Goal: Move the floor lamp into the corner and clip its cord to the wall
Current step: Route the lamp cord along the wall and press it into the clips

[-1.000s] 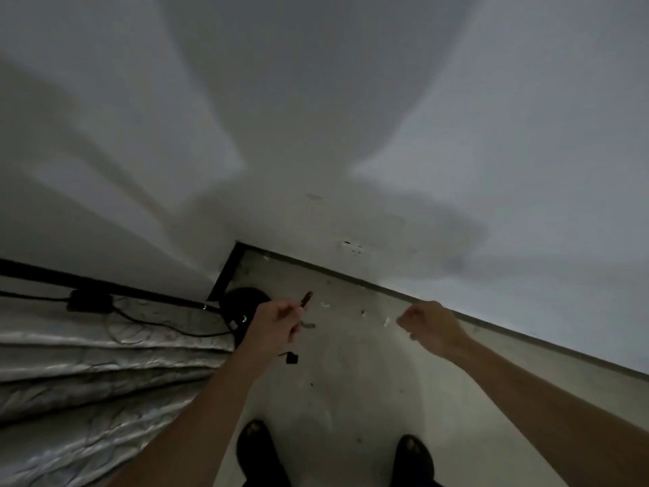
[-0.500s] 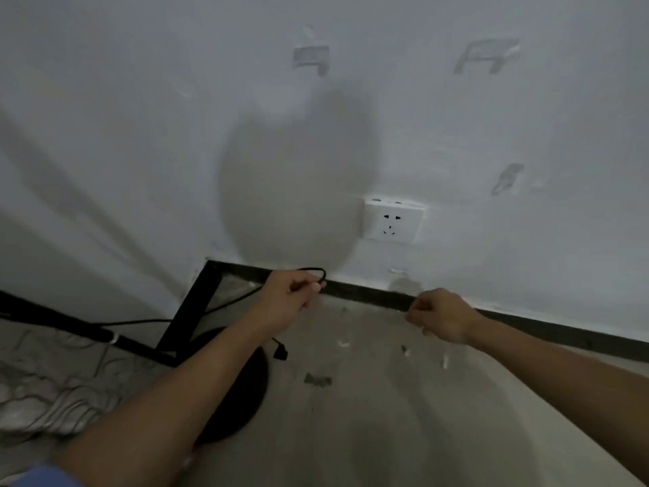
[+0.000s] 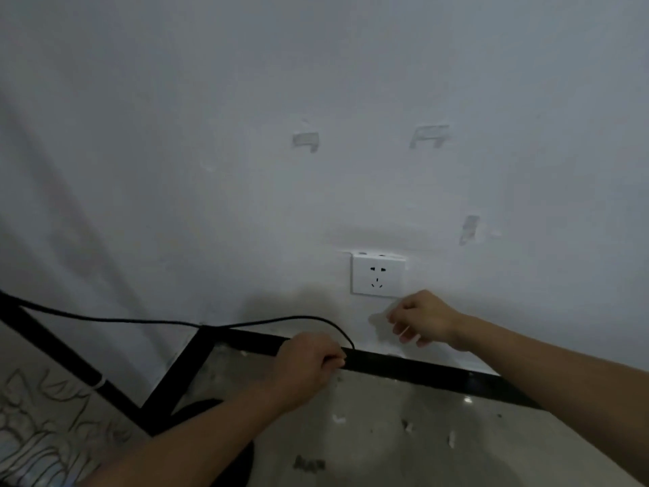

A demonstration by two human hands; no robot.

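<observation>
My left hand [image 3: 310, 360] is closed around the lamp's thin black cord [image 3: 182, 323], which loops up from my fist and runs left along the white wall toward the corner. The lamp's round black base [image 3: 196, 411] shows partly under my left forearm, on the floor in the corner. My right hand [image 3: 423, 318] is pressed close to the wall just below the white socket [image 3: 377, 275], fingers pinched on a small pale piece, likely a cord clip, too blurred to tell. The lamp's pole is out of view.
A black skirting board [image 3: 421, 369] runs along the foot of the wall. Grey tape marks [image 3: 306, 140] sit higher on the wall. A crinkled silvery sheet [image 3: 38, 427] lies at lower left behind a black bar. Small white scraps [image 3: 451, 439] litter the concrete floor.
The view has tilted up and closed in on the wall. My left hand has brought the cord up to skirting height. My right hand has risen from the floor to the wall under the socket.
</observation>
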